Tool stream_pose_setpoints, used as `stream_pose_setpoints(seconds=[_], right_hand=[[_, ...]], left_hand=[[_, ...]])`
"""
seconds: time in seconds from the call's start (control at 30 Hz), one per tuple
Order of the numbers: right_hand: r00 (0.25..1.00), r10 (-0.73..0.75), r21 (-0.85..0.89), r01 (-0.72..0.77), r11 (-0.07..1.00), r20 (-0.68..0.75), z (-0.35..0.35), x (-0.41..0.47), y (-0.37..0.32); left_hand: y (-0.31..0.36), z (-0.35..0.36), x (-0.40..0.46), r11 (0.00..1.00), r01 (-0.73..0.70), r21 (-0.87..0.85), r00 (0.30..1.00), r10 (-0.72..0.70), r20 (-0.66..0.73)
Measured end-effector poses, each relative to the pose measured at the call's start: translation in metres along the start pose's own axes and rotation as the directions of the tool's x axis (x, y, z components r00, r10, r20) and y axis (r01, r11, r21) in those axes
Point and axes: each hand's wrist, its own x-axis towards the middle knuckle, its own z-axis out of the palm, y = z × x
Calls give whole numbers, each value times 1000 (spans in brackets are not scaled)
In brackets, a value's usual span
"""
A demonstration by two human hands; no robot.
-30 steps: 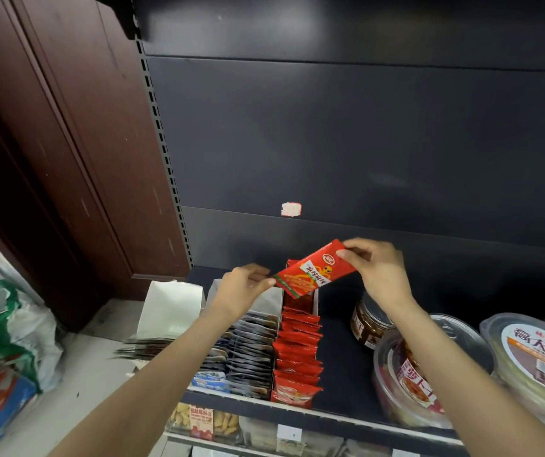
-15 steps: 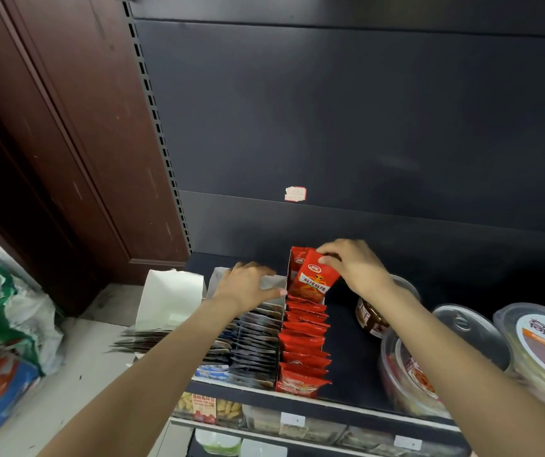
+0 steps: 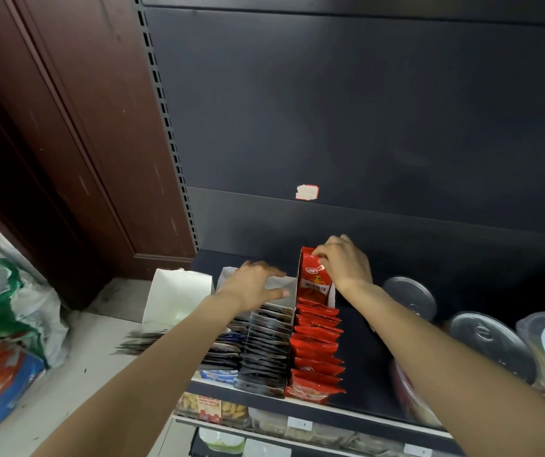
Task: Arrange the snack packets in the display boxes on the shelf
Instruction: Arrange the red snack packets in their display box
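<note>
The red display box point(image 3: 300, 275) stands on the dark shelf point(image 3: 363, 341), and everything here sits relative to it. At its back end the right hand point(image 3: 347, 263) pinches the top edge of a red snack packet point(image 3: 315, 280), which stands upright behind the row of red packets point(image 3: 317, 351) filling the box toward the front. Just left of the box, the left hand point(image 3: 254, 285) rests with fingers spread and nearly straight (holding nothing) on the back wall of the neighbouring box of dark packets point(image 3: 264, 354). Right of the box stand lidded tubs point(image 3: 485, 341).
</note>
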Motion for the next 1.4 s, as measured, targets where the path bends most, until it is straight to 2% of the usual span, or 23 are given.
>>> stream_pose_setpoints(seconds=[0.2,0.3,0.4,0.5,0.6,0.73,0.87,1.17,1.4], right_hand=[[998,-14,-35,17,999,64,5,0,3],[997,-10,8,9,1000,78,3,-3,6],[995,4,116,-16,993,102,0,-9,8],[995,21,311,-49,949,93,-6,-23,10],[988,-36,422,-30,906,147,-10,-43,11],[953,-71,431,-66,900,294,-11,-57,9],[933,-93,406,-59,912,347,-12,-56,5],[928,-113,316,-6,949,356,-11,-52,-1],[979,-71,212,29,977,192,-18,-57,-3]], left_hand=[[-3,2,1,1000,-3,-31,1000,3,11],[-2,1,0,1000,2,-31,1000,-2,9],[-1,3,-2,1000,0,-21,1000,0,-8],[-1,6,-4,1000,5,-25,1000,-6,-25],[0,9,-6,1000,-4,6,999,4,-51],[0,11,-8,997,16,81,994,-7,-110],[-3,9,-11,991,34,128,991,-18,-130],[-6,8,-13,997,24,79,996,-17,-91],[-5,5,-15,997,23,76,996,-16,-91]])
